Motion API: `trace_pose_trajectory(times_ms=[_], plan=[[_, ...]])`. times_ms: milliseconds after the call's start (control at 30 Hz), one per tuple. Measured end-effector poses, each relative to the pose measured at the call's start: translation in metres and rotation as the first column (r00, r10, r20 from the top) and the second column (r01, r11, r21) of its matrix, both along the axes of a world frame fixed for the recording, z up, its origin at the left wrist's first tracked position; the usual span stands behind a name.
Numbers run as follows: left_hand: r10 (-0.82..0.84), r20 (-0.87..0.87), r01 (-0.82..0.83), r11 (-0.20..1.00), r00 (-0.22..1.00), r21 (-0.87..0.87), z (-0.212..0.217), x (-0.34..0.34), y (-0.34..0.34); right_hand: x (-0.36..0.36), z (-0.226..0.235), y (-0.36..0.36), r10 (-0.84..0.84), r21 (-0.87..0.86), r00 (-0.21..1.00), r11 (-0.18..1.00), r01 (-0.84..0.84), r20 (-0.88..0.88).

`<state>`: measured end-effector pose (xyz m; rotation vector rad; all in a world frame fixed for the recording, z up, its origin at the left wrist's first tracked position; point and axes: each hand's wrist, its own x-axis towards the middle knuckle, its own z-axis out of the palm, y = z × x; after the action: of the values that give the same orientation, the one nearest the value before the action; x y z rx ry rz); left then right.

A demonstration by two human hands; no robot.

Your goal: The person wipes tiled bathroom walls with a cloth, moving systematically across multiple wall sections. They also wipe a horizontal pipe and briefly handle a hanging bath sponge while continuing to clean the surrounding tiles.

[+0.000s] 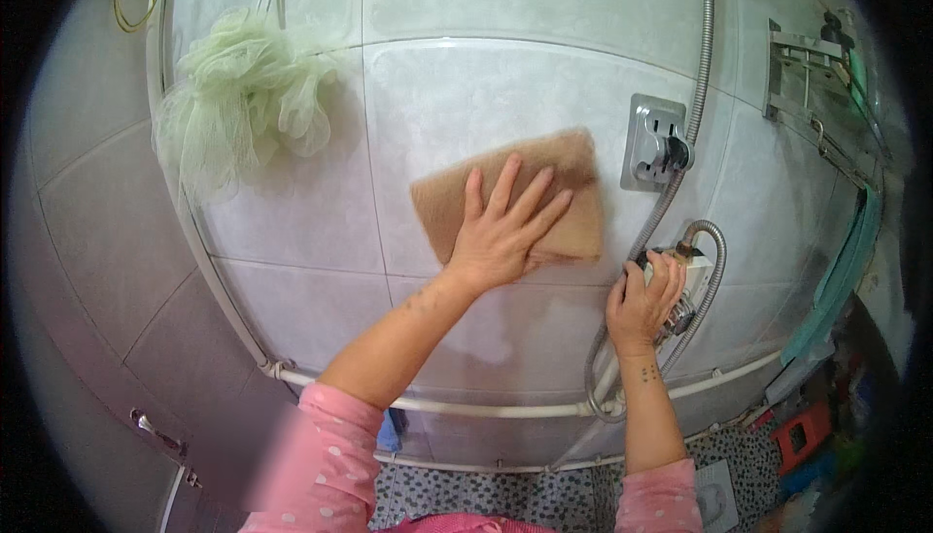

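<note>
My left hand (503,227) presses flat, fingers spread, on a tan cloth (573,169) held against the white tiled wall (321,203). My right hand (643,302) is closed around the shower tap fitting (692,266) lower on the wall, just right of the cloth. A metal shower hose (707,37) runs up from that fitting past a chrome wall bracket (657,142). Both forearms come up from the lower edge in pink dotted sleeves.
A pale green mesh bath sponge (243,96) hangs at the upper left. A metal wall rack (812,71) is at the upper right, with a teal towel (841,271) below it. White pipes (486,407) run along the wall's base. A speckled floor (505,499) lies below.
</note>
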<state>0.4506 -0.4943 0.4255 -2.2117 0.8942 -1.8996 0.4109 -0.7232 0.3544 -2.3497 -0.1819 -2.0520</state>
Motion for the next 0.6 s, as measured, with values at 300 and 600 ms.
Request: trace_pose_trajectory(times_ms=[300, 600], plan=[[0.107, -0.222, -0.092, 0.993, 0.969, 0.076, -0.124, -0.009, 0.095, 0.004, -0.002, 0.000, -0.030, -0.026, 0.999, 0.999, 0.031, 0.023], [0.080, 0.006, -0.065, 0.850, 0.997, -0.523, 0.123, 0.012, 0.168, 0.003, -0.004, -0.005, -0.066, -0.056, 0.997, 0.996, 0.068, 0.042]])
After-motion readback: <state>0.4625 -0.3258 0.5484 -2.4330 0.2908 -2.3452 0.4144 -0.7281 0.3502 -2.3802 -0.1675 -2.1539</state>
